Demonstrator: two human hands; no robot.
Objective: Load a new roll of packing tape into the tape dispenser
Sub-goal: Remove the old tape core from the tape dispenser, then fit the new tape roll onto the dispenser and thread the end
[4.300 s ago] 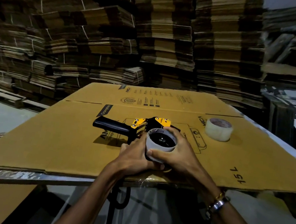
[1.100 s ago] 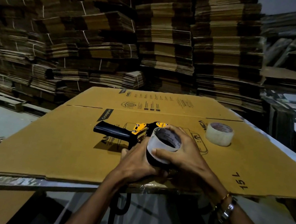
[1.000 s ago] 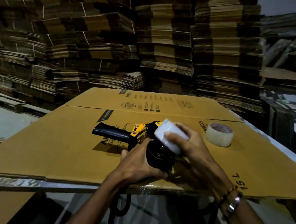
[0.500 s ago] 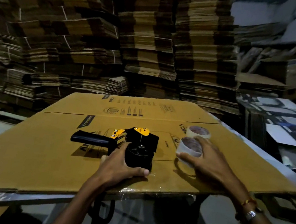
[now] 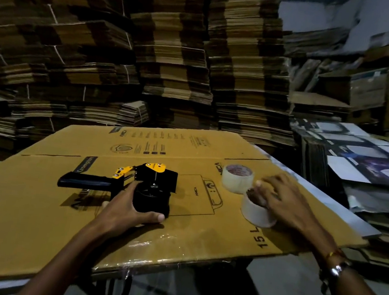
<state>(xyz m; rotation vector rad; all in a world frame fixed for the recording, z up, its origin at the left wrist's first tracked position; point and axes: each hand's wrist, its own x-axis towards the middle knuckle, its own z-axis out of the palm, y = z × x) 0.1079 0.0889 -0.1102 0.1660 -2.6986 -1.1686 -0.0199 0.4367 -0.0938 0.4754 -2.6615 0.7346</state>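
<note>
The tape dispenser (image 5: 145, 185) lies on its side on a flattened cardboard sheet (image 5: 33, 200) covering the counter, its black handle pointing left. The left hand (image 5: 126, 209) is wrapped around its black hub, thumb beneath. To the right, the right hand (image 5: 280, 200) rests over a white empty core (image 5: 255, 211), fingers loosely curled on its rim — the new tape roll (image 5: 237, 177) stands just behind, touching nothing but the cardboard.

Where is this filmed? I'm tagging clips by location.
Likely a carton warehouse or packing area: stacks of flattened cardboard behind, a flattened carton as worktop, a tape dispenser.
</note>
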